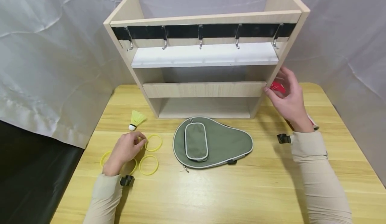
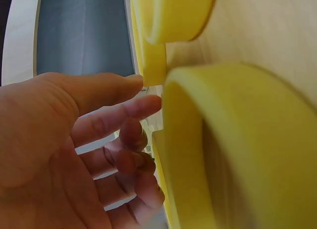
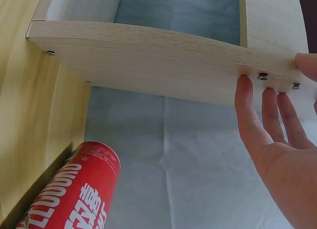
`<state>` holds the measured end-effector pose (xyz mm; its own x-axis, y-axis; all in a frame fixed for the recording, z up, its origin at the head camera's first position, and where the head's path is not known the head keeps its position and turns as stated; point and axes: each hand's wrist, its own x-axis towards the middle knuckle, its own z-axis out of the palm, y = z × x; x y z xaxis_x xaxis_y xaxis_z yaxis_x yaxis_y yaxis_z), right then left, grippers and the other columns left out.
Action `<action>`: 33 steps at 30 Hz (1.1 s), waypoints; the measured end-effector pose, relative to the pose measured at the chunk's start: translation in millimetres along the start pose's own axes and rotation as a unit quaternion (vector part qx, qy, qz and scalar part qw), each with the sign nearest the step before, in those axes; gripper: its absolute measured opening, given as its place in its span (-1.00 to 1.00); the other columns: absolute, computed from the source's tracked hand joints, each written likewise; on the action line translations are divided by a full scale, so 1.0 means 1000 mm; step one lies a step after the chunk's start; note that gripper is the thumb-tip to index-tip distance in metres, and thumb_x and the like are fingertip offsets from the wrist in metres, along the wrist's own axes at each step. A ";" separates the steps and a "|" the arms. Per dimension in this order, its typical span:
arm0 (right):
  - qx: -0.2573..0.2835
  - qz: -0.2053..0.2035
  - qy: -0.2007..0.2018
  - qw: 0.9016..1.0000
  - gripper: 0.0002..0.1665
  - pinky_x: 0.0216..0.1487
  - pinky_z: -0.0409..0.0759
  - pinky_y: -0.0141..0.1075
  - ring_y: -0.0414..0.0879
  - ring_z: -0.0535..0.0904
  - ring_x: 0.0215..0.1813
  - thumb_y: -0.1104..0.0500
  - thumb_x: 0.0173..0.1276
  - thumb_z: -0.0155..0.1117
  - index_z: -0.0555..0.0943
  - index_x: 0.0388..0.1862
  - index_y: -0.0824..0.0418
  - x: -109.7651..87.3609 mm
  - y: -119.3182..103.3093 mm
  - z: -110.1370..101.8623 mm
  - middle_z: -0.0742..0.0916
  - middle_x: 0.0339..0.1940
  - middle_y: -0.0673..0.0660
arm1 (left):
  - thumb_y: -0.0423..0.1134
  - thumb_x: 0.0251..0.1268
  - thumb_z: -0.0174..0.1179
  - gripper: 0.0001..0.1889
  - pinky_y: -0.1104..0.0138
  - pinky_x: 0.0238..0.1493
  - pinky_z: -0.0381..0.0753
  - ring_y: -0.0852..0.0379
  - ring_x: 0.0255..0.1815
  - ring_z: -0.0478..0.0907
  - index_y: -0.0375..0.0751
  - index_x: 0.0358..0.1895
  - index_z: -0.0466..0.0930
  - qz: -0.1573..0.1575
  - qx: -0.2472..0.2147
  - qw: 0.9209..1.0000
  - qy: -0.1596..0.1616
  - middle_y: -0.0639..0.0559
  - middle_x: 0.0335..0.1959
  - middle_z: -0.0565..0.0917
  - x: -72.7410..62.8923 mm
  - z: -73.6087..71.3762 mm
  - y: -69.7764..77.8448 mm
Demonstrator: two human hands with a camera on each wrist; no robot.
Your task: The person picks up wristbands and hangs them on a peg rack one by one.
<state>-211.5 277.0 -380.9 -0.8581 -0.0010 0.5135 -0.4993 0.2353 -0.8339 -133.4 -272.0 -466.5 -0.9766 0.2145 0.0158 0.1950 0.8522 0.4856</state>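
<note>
My left hand (image 1: pixel 125 148) hovers low over several yellow rings on the table, its fingertips beside the far ring (image 1: pixel 161 143). In the left wrist view its fingers are loosely bent, with a large yellow ring (image 2: pixel 252 105) close by; whether the fingertips touch one is unclear. My right hand (image 1: pixel 289 100) is at the right side of the wooden rack (image 1: pixel 205 90). Its fingertips rest against the outer side panel (image 3: pixel 148 60), with the thumb by the front edge. Below that hand lies a red cylinder with white lettering (image 3: pixel 81 189), partly hidden in the head view.
A green racket-shaped case (image 1: pixel 229 140) with a zipped pocket lies before the rack. A yellow shuttlecock (image 1: pixel 137 118) sits left of it. Metal hooks (image 1: pixel 200 38) line the rack's black strip. Grey cloth (image 1: pixel 54 50) hangs behind and beside the wooden table (image 1: pixel 211 197).
</note>
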 end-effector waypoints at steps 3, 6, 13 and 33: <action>0.004 0.001 0.000 1.000 -0.05 0.21 0.68 -0.59 -0.14 0.64 0.33 0.58 0.37 0.36 0.39 0.68 0.09 0.001 -0.001 0.000 0.65 0.42 -0.02 | -0.34 0.54 0.35 -0.93 0.36 -0.43 0.43 0.21 -0.53 0.43 -0.26 -0.13 0.79 0.014 -0.021 1.000 -0.013 0.05 -0.51 0.68 0.002 0.001 0.000; 0.001 0.003 0.000 1.000 -0.05 0.22 0.68 -0.60 -0.14 0.64 0.33 0.57 0.38 0.36 0.39 0.68 0.08 0.000 0.000 0.000 0.64 0.42 -0.03 | -0.36 0.51 0.37 -0.96 0.37 -0.41 0.46 0.22 -0.49 0.46 -0.24 -0.17 0.77 0.024 -0.035 0.999 -0.023 0.04 -0.47 0.72 0.004 0.003 0.001; 0.004 -0.007 0.005 1.000 -0.06 0.21 0.69 -0.59 -0.18 0.67 0.30 0.60 0.36 0.34 0.40 0.67 0.12 0.000 0.002 0.001 0.67 0.37 -0.04 | -0.39 0.50 0.37 -0.96 0.39 -0.38 0.50 0.21 -0.42 0.53 -0.25 -0.20 0.75 0.029 -0.049 0.998 -0.015 0.01 -0.38 0.75 0.007 0.004 0.002; -0.080 0.005 0.013 0.997 -0.04 0.20 0.66 -0.63 -0.23 0.67 0.26 0.52 0.40 0.39 0.39 0.69 0.00 -0.001 -0.005 0.002 0.64 0.39 -0.16 | -0.40 0.54 0.34 -0.85 0.39 -0.16 0.72 0.09 -0.15 0.74 -0.35 0.03 0.81 0.036 -0.132 0.988 -0.070 -0.13 -0.12 0.85 0.003 -0.012 0.003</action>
<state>-208.3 273.6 -378.1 -0.8588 0.0273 0.5116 -0.4628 0.3871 -0.7975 -137.1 -274.7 -455.1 -0.9354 0.3494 -0.0547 0.2139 0.6820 0.6993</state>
